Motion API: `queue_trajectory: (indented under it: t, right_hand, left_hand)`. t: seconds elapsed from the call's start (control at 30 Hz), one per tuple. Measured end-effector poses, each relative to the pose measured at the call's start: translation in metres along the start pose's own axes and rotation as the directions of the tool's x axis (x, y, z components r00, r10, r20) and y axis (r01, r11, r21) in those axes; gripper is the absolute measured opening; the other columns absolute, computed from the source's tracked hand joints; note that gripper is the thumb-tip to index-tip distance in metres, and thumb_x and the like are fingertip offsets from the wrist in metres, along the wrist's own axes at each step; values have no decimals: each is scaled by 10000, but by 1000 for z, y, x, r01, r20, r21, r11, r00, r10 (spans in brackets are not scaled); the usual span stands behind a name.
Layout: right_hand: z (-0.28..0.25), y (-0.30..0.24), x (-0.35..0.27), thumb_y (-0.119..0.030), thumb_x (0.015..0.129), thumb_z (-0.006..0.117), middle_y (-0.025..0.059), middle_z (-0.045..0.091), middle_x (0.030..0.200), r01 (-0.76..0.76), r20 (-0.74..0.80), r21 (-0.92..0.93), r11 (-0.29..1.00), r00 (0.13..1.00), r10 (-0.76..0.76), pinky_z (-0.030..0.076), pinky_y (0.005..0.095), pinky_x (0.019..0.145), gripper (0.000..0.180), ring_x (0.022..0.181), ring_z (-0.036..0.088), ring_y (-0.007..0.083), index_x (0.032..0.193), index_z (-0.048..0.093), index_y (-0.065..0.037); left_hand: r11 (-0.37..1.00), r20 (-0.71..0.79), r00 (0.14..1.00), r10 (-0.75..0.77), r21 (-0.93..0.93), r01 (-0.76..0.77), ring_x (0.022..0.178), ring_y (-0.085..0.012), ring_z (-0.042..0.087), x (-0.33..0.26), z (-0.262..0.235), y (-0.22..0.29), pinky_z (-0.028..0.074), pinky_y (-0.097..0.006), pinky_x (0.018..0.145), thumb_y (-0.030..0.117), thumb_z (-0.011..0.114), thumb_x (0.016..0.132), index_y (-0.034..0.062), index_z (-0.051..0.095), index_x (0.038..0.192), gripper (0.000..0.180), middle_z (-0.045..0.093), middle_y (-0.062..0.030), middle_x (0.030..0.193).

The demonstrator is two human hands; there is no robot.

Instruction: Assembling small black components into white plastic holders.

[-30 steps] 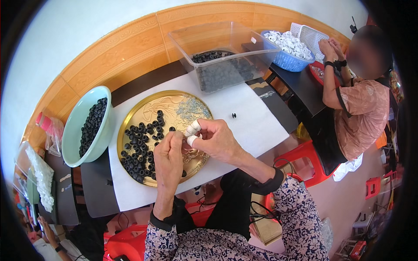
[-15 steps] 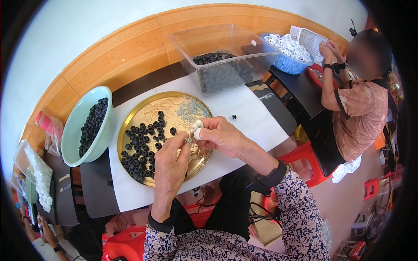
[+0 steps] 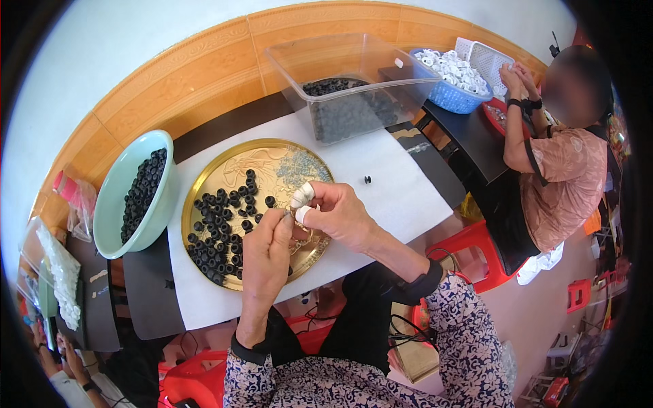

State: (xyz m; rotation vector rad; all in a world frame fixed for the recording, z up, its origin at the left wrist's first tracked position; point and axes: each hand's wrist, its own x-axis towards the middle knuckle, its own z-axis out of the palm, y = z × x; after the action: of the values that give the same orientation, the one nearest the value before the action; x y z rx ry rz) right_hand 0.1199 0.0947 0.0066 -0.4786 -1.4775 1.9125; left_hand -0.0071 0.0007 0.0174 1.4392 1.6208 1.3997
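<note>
A small piece (image 3: 288,218), nearly hidden, is held above the gold tray (image 3: 219,171) — the left hand (image 3: 265,246) has a narrow grip on it; the right hand (image 3: 342,215) pinches also, on what I cannot tell. Black parts (image 3: 213,250) lie near, probably for easy reach. Behind, a clear bin (image 3: 354,121) limits the desk (image 3: 146,292).

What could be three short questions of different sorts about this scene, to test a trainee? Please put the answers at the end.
1. True or false: the visible black pieces on the golden tray lie mostly on its left half.

2. What colour are most pieces in the blue basket?
a) red
b) white
c) green

3. Which of the camera wearer's own hands has white wraps on it?

Key: 1. True; 2. b; 3. The right hand.
</note>
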Motion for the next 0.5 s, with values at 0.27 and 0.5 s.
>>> queue_trajectory:
  t: [0.27,0.5]
  right_hand:
    - [2,-1,0,-18,803,601,-22,588,781,56,-26,-158,986,998,-61,407,166,554,115,654,505,7,917,616,-27]
    - [4,3,3,-26,806,618,-29,587,771,14,-69,-113,993,997,-22,406,162,550,112,641,508,4,917,613,-35]
  left_hand:
    - [865,94,962,-257,-423,272,674,-137,582,1,-6,4,471,-268,671,196,441,958,-35,572,1040,278,645,-98,761]
    - [927,-150,968,202,347,-140,715,-277,626,-3,4,-3,482,-368,613,19,577,830,-21,549,1096,270,623,-191,822]
